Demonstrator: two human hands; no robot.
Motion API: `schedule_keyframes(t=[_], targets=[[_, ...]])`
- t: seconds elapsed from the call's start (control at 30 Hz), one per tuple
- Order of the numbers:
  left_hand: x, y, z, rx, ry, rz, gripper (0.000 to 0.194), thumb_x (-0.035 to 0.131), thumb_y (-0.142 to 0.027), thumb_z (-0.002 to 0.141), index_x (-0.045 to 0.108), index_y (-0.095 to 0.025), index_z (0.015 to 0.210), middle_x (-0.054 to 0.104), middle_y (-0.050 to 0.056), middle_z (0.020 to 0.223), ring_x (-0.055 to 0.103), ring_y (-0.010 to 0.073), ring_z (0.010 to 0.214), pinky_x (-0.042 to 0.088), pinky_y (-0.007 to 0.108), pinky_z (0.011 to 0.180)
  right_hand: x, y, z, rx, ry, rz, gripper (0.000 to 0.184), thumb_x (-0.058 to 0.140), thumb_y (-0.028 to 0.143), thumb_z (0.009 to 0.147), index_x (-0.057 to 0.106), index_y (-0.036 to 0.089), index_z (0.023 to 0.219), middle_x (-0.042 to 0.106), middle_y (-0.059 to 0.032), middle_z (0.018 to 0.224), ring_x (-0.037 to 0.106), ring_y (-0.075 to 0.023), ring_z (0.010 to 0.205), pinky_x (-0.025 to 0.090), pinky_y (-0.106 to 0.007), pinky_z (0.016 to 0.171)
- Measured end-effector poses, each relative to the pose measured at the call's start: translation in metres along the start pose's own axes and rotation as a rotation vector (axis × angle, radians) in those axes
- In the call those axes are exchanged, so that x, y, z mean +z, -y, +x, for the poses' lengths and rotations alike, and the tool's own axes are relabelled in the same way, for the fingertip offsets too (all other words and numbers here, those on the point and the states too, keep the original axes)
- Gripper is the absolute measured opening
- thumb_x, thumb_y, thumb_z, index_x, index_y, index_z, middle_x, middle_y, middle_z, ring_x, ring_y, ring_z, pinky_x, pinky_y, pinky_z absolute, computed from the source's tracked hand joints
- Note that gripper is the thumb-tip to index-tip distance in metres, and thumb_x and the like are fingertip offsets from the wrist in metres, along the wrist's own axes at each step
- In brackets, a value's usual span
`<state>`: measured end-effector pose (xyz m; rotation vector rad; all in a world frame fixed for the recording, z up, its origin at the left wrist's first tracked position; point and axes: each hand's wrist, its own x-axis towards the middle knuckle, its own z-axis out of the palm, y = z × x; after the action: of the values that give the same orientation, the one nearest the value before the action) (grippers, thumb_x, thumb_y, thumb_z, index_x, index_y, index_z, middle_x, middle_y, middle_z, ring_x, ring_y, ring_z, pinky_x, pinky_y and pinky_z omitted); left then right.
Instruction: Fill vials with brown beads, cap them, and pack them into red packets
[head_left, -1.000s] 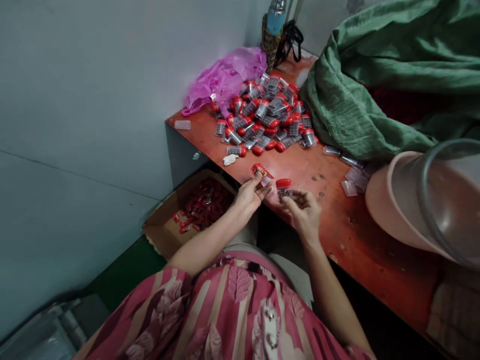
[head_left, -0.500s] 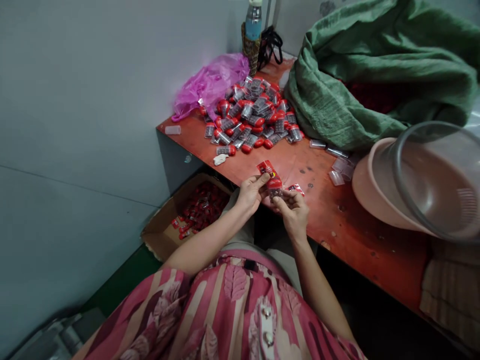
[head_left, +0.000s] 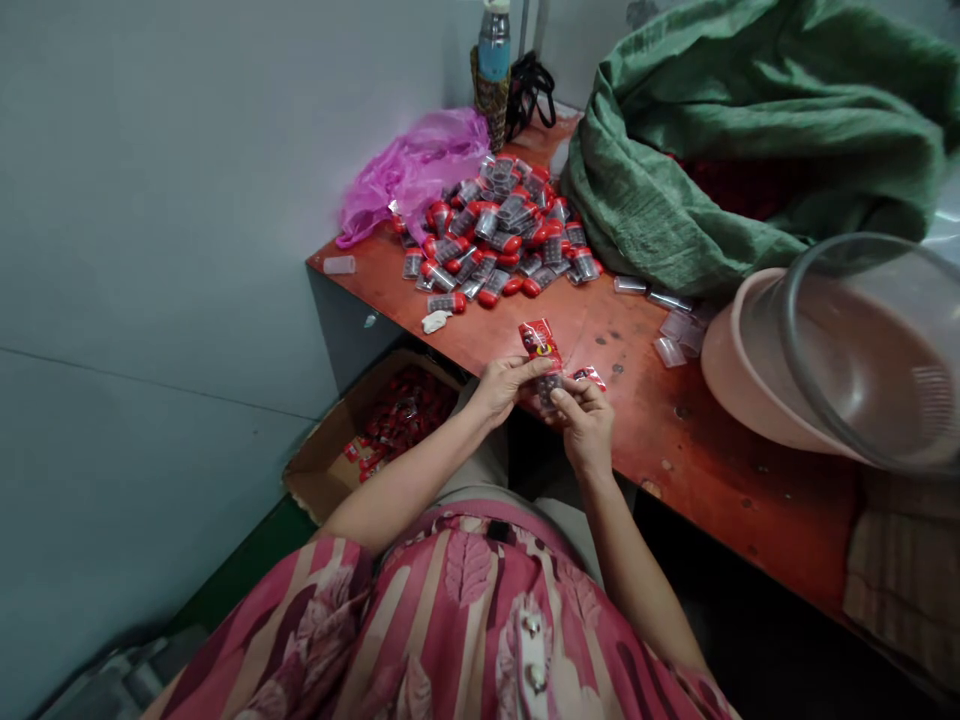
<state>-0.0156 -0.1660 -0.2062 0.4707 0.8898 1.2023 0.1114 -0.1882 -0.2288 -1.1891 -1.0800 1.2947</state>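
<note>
The clear vial (head_left: 550, 392), filled with small dark pieces, stands upright between the two hands. Its top meets the lower end of a red foil packet (head_left: 540, 342), and the join between them is hidden by the fingers. The left hand (head_left: 506, 388) is raised on the near left of the vial, its left fingers (head_left: 529, 368) stretched out and closed narrowly against the packet and vial. The right hand (head_left: 585, 425) pinches the vial from the right, its right fingers (head_left: 570, 398) closed tight around it. A small red packet (head_left: 589, 377) lies just beyond the right fingers; whether it touches them is hard to tell.

Both hands are over the front edge of the scarred orange bench (head_left: 720, 480). Straight beyond the fingers sits a heap of red-capped vials (head_left: 487, 230), with a white scrap (head_left: 435, 321) at its near edge and a pink plastic bag (head_left: 405, 175) behind it. Left of the fingers and lower down, a cardboard box (head_left: 322, 470) holds many red packets (head_left: 405, 410). To the right lie loose clear tubes (head_left: 671, 350), then a pink basin (head_left: 739, 375) with a clear plastic bowl (head_left: 862, 350) tilted in it. A green sack (head_left: 675, 150) is bunched farther back.
</note>
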Motion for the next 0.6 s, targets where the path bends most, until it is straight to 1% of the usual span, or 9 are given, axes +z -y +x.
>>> schedule_keyframes(t=[0.1, 0.13, 0.17, 0.27, 0.33, 0.43, 0.5, 0.53, 0.6], targets=[[0.001, 0.002, 0.0, 0.043, -0.035, -0.003, 0.031, 0.077, -0.032, 0.056, 0.068, -0.008, 0.074, 0.068, 0.006, 0.069, 0.061, 0.0119, 0.061, 0.049, 0.026, 0.066, 0.001, -0.001, 0.0, -0.133, -0.085, -0.129, 0.029, 0.068, 0.035, 0.068, 0.06, 0.018, 0.089, 0.065, -0.0009, 0.079, 0.061, -0.0121, 0.066, 0.052, -0.026, 0.061], [0.002, 0.004, 0.0, 0.05, -0.038, -0.006, 0.031, 0.077, -0.033, 0.057, 0.068, -0.008, 0.074, 0.068, 0.006, 0.07, 0.061, 0.0118, 0.061, 0.049, 0.026, 0.066, 0.001, -0.001, 0.001, -0.151, -0.092, -0.15, 0.029, 0.069, 0.035, 0.068, 0.061, 0.018, 0.089, 0.065, -0.0009, 0.08, 0.061, -0.0122, 0.068, 0.052, -0.026, 0.062], [0.002, 0.005, 0.0, 0.051, -0.035, -0.007, 0.031, 0.076, -0.033, 0.058, 0.068, -0.009, 0.075, 0.068, 0.006, 0.07, 0.061, 0.0115, 0.061, 0.049, 0.026, 0.065, 0.001, -0.002, 0.002, -0.141, -0.083, -0.145, 0.028, 0.069, 0.035, 0.068, 0.061, 0.018, 0.089, 0.065, -0.0007, 0.078, 0.061, -0.0121, 0.065, 0.052, -0.026, 0.06], [0.0, 0.006, 0.0, 0.027, -0.013, 0.013, 0.033, 0.076, -0.035, 0.058, 0.068, -0.008, 0.076, 0.067, 0.006, 0.068, 0.059, 0.0113, 0.057, 0.048, 0.026, 0.061, -0.001, -0.002, 0.005, -0.042, -0.021, -0.045, 0.024, 0.068, 0.034, 0.069, 0.06, 0.018, 0.086, 0.064, 0.0013, 0.068, 0.057, -0.0102, 0.05, 0.046, -0.023, 0.046], [-0.001, 0.005, 0.001, 0.009, -0.016, 0.015, 0.035, 0.076, -0.034, 0.058, 0.068, -0.008, 0.078, 0.067, 0.006, 0.068, 0.059, 0.0116, 0.056, 0.048, 0.026, 0.059, 0.0, -0.002, 0.004, -0.04, -0.008, -0.028, 0.022, 0.067, 0.032, 0.07, 0.06, 0.018, 0.085, 0.064, 0.0019, 0.067, 0.056, -0.0099, 0.049, 0.046, -0.023, 0.046], [-0.001, 0.005, 0.003, -0.005, -0.021, -0.008, 0.037, 0.076, -0.036, 0.058, 0.068, -0.007, 0.079, 0.067, 0.007, 0.069, 0.059, 0.0116, 0.056, 0.045, 0.024, 0.054, 0.004, -0.002, 0.0, -0.176, -0.027, -0.128, 0.02, 0.067, 0.028, 0.071, 0.063, 0.019, 0.088, 0.067, -0.0003, 0.079, 0.062, -0.0122, 0.066, 0.052, -0.027, 0.063], [-0.002, 0.006, 0.003, -0.006, -0.004, -0.02, 0.037, 0.076, -0.036, 0.058, 0.068, -0.007, 0.078, 0.067, 0.007, 0.069, 0.059, 0.0117, 0.056, 0.044, 0.023, 0.052, 0.007, -0.001, -0.002, -0.228, -0.036, -0.162, 0.019, 0.067, 0.028, 0.071, 0.064, 0.02, 0.089, 0.068, -0.0011, 0.086, 0.063, -0.0133, 0.074, 0.052, -0.028, 0.071], [-0.002, 0.008, 0.003, -0.007, 0.016, -0.024, 0.037, 0.076, -0.036, 0.058, 0.068, -0.007, 0.079, 0.067, 0.007, 0.068, 0.058, 0.0116, 0.054, 0.043, 0.023, 0.051, 0.007, -0.001, -0.003, -0.214, -0.032, -0.15, 0.02, 0.067, 0.028, 0.072, 0.064, 0.02, 0.089, 0.068, -0.0011, 0.085, 0.063, -0.0131, 0.073, 0.052, -0.028, 0.069], [-0.002, 0.012, 0.002, -0.009, 0.07, -0.028, 0.035, 0.075, -0.035, 0.06, 0.067, -0.007, 0.079, 0.064, 0.004, 0.061, 0.055, 0.0102, 0.048, 0.041, 0.023, 0.047, 0.007, -0.001, -0.003, -0.131, -0.017, -0.08, 0.02, 0.067, 0.029, 0.072, 0.063, 0.019, 0.089, 0.067, 0.0002, 0.077, 0.061, -0.0115, 0.061, 0.052, -0.025, 0.057]])
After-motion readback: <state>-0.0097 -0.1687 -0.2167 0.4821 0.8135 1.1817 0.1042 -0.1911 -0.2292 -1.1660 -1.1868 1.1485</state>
